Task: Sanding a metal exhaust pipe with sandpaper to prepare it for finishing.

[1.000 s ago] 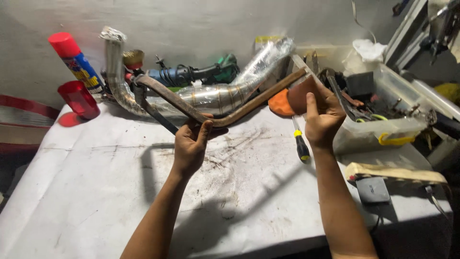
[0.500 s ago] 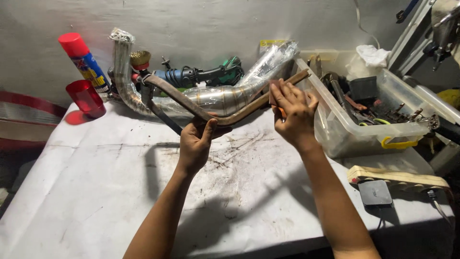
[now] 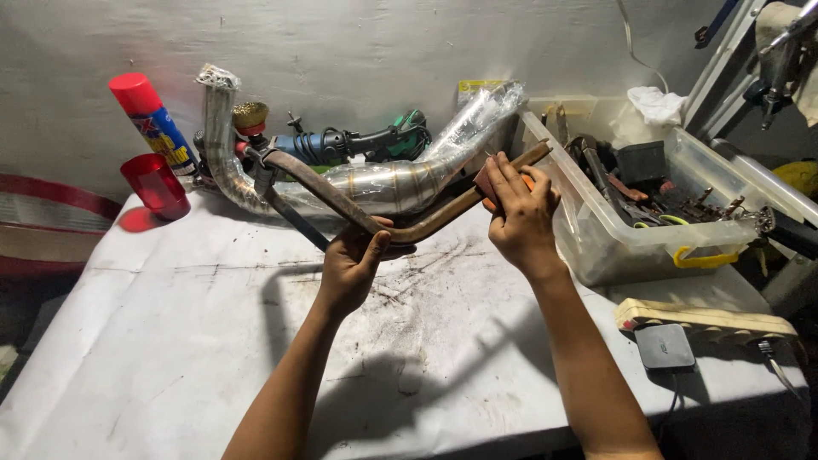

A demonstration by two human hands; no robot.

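A rusty brown bent pipe (image 3: 332, 192) is held above the white table (image 3: 170, 341). My left hand (image 3: 351, 262) grips it at its lowest bend. My right hand (image 3: 518, 213) is wrapped over the pipe's right arm near its end, pressing a small reddish-orange pad (image 3: 487, 189) against it. Behind the pipe lies a large shiny chrome exhaust pipe (image 3: 392, 183), partly wrapped in clear plastic.
A red-capped blue spray can (image 3: 152, 119) and a red cup (image 3: 155, 185) stand at the back left. A power tool (image 3: 358, 140) with a wire brush lies by the wall. A clear plastic bin (image 3: 648, 230) of tools sits at right, with a black box (image 3: 665, 345) near the edge.
My right hand left the screwdriver area and moved left onto the pipe's right arm with the orange pad. My left hand kept its grip on the bend.
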